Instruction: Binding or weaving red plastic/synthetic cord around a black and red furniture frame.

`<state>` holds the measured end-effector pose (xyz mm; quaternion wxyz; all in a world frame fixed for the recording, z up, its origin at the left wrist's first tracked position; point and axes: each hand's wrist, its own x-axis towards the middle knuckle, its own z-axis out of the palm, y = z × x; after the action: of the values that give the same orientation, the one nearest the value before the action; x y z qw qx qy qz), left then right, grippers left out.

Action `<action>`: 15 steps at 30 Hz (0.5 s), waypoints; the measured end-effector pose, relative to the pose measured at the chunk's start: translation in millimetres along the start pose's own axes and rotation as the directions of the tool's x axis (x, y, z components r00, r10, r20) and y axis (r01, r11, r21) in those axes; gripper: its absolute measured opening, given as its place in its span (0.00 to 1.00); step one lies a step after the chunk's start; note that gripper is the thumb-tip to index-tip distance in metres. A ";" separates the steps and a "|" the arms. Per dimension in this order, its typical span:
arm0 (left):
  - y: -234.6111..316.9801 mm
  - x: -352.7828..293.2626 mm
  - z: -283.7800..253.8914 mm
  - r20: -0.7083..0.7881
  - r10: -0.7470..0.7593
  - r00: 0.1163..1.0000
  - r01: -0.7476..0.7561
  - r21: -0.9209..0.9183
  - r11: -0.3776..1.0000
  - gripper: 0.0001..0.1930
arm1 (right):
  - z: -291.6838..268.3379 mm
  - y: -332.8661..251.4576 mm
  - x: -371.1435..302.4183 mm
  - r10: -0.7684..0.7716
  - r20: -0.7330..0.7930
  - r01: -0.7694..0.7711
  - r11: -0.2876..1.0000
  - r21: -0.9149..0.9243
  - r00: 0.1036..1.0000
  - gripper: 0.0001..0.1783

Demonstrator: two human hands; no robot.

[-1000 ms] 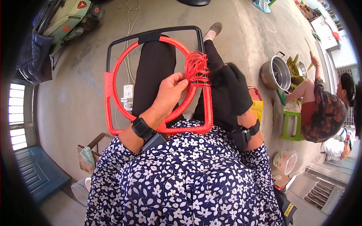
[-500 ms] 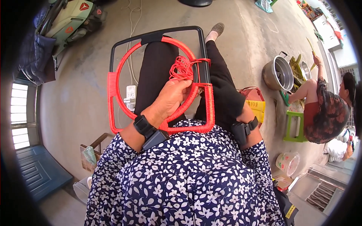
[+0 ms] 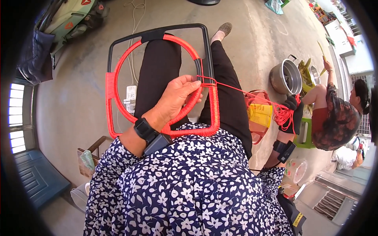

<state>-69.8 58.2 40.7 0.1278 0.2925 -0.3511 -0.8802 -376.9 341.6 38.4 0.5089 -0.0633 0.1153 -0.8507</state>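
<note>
Across my lap lies a black rectangular frame (image 3: 209, 47) with a round inner ring (image 3: 123, 65), much of both wrapped in red cord. My left hand (image 3: 182, 92) is closed on the right side of the ring, thumb and fingers pinching it where the wrapping meets a bare black stretch. From there a strand of red cord (image 3: 232, 87) runs taut to the right. Out beyond my right knee, my right hand (image 3: 292, 105) in a black glove is closed on the loose red cord bundle (image 3: 282, 115), with loops hanging below the fingers.
By my right leg stands a red and yellow bag (image 3: 260, 115). Farther right are a metal pot (image 3: 284, 76), a green stool (image 3: 305, 133) and a seated person (image 3: 338, 114) holding a long leaf. A white power strip (image 3: 130, 98) lies left of my leg.
My right hand has swung from beside the frame out to the far right, carrying the cord bundle and drawing the strand taut. My left hand stays on the ring; the frame shifts slightly left.
</note>
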 end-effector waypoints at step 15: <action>2.4 -5.1 2.2 0.005 -0.019 1.000 0.018 0.121 0.992 0.09 | 85.4 191.5 62.8 -0.021 -0.203 -0.181 0.366 -0.913 0.979 0.18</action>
<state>-67.0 59.9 45.9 0.1005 0.3003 -0.4015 -0.8594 -224.5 187.8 70.3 0.4136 -0.2552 0.6207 -0.6152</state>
